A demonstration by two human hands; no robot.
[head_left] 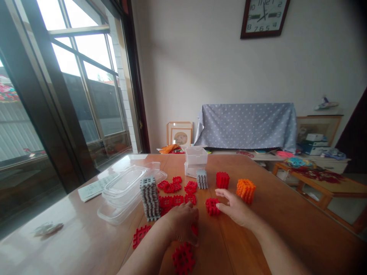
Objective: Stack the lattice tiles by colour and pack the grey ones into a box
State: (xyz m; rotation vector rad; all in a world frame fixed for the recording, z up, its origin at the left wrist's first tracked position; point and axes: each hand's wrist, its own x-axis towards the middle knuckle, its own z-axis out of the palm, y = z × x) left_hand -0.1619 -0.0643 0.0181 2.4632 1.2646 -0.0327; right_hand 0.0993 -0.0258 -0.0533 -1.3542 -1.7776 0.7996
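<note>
And there was the right hand (pixel 236 208), thumb and fingers spread apart, reaching in at the short red stack (pixel 212 206)! The stack sat right at those fingertips, off to their left, with the thumb tip up against its side in view and the index finger arched above its far corner; the grip hadn't closed round it. Just beyond those same fingers stood a taller red stack (pixel 223 180), and past the knuckles, to the right, an orange stack (pixel 246 191). Farther out and a little left came the small grey stack (pixel 202 179), with the clear boxes (pixel 196 156) behind it.

Over to the left hand (pixel 179 223), palm down, fingers curled! A red piece (pixel 195 228) peeked out beneath them, but whether they had hold of it, or how wide they stood, I couldn't tell. Flat red tiles (pixel 177 200) lay just past its knuckles, the tall grey stack (pixel 150 200) rose beyond its wrist to the left, and one loose red tile (pixel 183 259) lay below its fingertips, nearer the person. Another tile (pixel 141 236) rested left of the forearm!
</note>
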